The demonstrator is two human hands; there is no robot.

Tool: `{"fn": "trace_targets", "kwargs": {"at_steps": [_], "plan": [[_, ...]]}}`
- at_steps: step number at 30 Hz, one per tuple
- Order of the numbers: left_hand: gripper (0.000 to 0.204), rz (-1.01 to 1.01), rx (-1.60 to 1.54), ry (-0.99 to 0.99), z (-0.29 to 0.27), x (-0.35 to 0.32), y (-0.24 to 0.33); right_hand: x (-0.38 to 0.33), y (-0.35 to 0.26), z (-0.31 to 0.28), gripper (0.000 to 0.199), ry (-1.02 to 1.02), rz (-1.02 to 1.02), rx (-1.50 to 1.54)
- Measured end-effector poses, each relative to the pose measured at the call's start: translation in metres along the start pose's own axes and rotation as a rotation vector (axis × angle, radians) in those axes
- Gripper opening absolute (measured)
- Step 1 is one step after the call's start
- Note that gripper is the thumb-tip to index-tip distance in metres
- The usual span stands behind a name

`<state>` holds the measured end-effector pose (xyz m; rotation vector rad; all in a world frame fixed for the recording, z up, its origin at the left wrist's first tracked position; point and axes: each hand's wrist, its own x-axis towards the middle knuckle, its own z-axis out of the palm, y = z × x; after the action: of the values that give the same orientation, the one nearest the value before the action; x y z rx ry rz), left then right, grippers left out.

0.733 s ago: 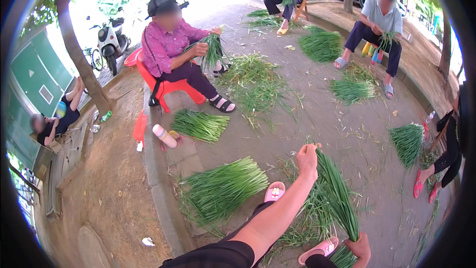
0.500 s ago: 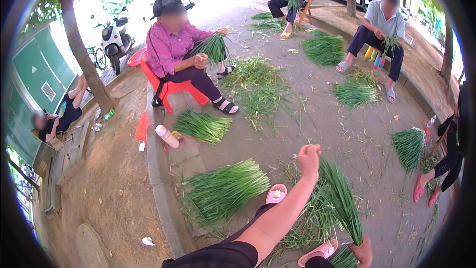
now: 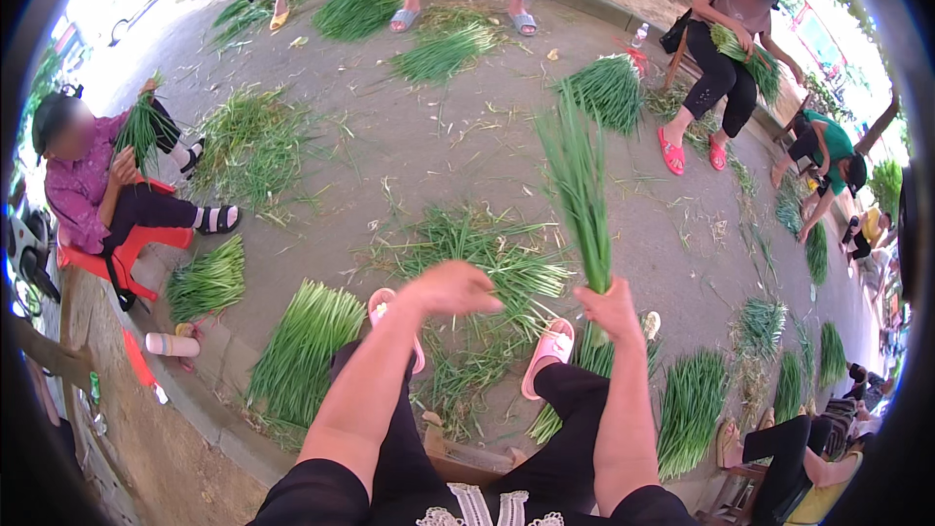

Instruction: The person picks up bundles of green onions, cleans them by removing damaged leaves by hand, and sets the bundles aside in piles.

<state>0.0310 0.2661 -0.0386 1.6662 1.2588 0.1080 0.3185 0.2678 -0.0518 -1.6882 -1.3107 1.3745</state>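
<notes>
My right hand [image 3: 612, 310] is closed round the lower end of a bunch of garlic chives [image 3: 582, 200], its long green leaves pointing up and away from me. To the left, my left hand [image 3: 448, 287] is slightly blurred, fingers stretched out toward the bunch and nothing seen in them. Below and beyond it spreads a loose heap of chives and trimmings [image 3: 477, 258] on the ground. A neat pile of chives [image 3: 307, 346] lies left of my pink slippers [image 3: 548, 356]. More chives [image 3: 596, 356] lie partly hidden behind my right forearm.
A person on a red plastic chair [image 3: 127, 251] holds chives at the left. Others sit with bunches at the far side and right. A pink bottle [image 3: 171, 344] stands near the curb [image 3: 234, 438]. Several chive piles [image 3: 693, 399] line the right side.
The view has swung right. My right hand has lifted the bunch from low beside my foot to upright in front of me. My left hand has come down and its fingers have straightened.
</notes>
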Motion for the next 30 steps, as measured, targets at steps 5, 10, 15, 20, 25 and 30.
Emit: {"fn": "trace_targets", "kwargs": {"at_steps": [5, 10, 15, 20, 25, 30], "plan": [[0.046, 0.363, -1.180, 0.153, 0.045, 0.023, 0.043, -0.023, -0.031, 0.046, 0.015, -0.396, 0.031, -0.154], [0.026, 0.593, -1.758, 0.548, -0.003, 0.024, 0.032, -0.025, -0.033, 0.040, 0.030, -0.296, -0.120, -0.503], [0.019, 0.706, -1.737, 0.619, -0.020, 0.010, 0.025, -0.017, -0.021, 0.030, 0.028, -0.246, -0.249, -0.519], [0.018, 0.715, -1.697, 0.607, -0.023, 0.004, 0.028, -0.010, -0.011, 0.030, 0.026, -0.241, -0.211, -0.535], [0.021, 0.688, -1.666, 0.627, -0.024, 0.001, 0.029, -0.008, -0.005, 0.030, 0.027, -0.241, -0.219, -0.505], [0.025, 0.678, -1.658, 0.790, -0.033, -0.002, 0.020, -0.004, 0.002, 0.023, 0.023, -0.202, -0.223, -0.531]]}}
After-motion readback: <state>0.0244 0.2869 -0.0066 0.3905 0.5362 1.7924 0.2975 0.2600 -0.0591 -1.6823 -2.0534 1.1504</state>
